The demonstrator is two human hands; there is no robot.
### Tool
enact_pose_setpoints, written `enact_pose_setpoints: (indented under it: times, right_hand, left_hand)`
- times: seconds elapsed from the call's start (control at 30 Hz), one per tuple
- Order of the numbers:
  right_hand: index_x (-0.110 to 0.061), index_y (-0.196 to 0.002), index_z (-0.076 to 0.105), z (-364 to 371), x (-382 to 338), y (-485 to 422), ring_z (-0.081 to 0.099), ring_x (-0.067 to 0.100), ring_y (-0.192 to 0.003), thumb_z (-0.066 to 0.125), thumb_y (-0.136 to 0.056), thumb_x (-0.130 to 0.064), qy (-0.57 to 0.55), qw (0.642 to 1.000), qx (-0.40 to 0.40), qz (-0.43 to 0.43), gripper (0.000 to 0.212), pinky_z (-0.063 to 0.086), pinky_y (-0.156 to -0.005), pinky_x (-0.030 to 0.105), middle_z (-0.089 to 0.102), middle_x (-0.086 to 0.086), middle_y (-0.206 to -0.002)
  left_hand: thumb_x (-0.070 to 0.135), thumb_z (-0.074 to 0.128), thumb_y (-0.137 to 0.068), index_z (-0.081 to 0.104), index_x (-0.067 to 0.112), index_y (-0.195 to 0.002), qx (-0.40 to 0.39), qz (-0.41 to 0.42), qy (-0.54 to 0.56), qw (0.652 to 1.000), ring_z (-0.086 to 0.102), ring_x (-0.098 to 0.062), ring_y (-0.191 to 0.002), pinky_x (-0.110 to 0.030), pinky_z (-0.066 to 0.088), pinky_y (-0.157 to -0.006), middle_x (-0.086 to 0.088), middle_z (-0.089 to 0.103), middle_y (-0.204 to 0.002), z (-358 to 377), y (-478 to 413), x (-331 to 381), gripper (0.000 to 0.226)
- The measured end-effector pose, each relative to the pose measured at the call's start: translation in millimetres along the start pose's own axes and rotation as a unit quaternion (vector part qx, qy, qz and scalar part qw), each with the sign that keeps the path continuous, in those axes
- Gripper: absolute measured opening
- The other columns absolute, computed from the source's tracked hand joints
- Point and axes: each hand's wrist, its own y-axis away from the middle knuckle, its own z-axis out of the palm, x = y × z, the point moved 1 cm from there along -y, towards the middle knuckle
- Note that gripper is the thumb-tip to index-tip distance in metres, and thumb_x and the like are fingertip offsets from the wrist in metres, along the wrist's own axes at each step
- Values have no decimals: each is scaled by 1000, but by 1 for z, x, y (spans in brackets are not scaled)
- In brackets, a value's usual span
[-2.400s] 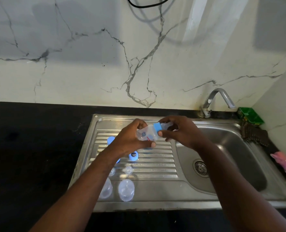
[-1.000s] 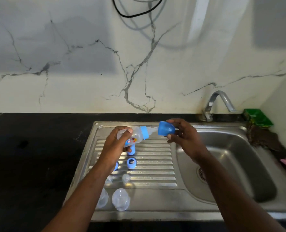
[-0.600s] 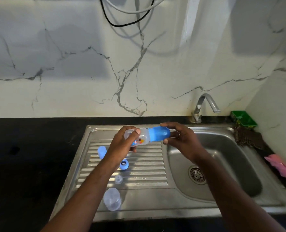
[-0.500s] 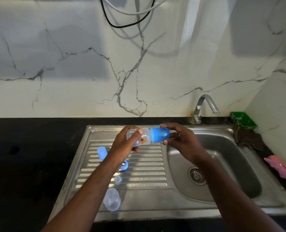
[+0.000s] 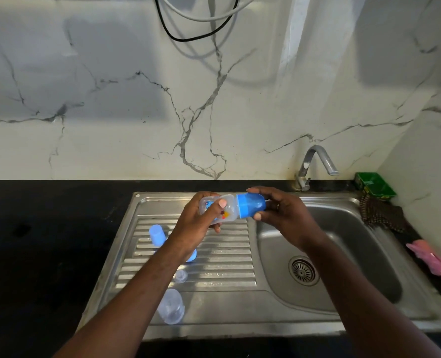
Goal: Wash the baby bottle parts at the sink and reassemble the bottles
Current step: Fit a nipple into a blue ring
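The blue cap (image 5: 251,204), apart from the bottle (image 5: 225,208) a second ago, is now sitting over its neck. The bottle is lying roughly level above the draining board (image 5: 224,257), long axis running left-right; the left hand (image 5: 201,224) is gripping its clear body, the right hand (image 5: 285,215) pinching the cap end.

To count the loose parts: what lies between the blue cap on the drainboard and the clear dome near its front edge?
In the head view, a small clear teat and a blue ring, the ring half hidden by the left forearm.
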Motion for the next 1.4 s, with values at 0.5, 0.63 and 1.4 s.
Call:
enact_pose_setpoints:
  times: [0.5,0.63,1.4]
  right_hand:
    - [-8,-126,58,33,-8,-18,65,25,-86,60,-94,-20,-163,977,135,8,35,53,-62,34,71,12,-110]
    - [-9,-127,60,38,0,-20,70,27,-99,65,-93,-20,-134,984,107,41,37,59,-76,41,72,9,-113]
    - [-17,-119,63,58,85,-88,71,9,-85,84,-77,-28,140,970,68,189,48,59,-70,24,72,-4,-106]
  left_hand:
    - [54,53,-89,67,16,-110,-81,-55,57,994,53,-10,-74,-27,41,-59,-3,62,-91,4,-1,-12,45]
    - [55,64,-89,62,8,-118,-68,-73,24,995,62,-15,-80,-31,54,-67,-9,69,-98,1,-5,-19,55]
    - [31,80,-83,53,22,-132,-12,-24,-359,933,60,-13,-104,-22,49,-84,2,56,-122,-37,-64,-59,57]
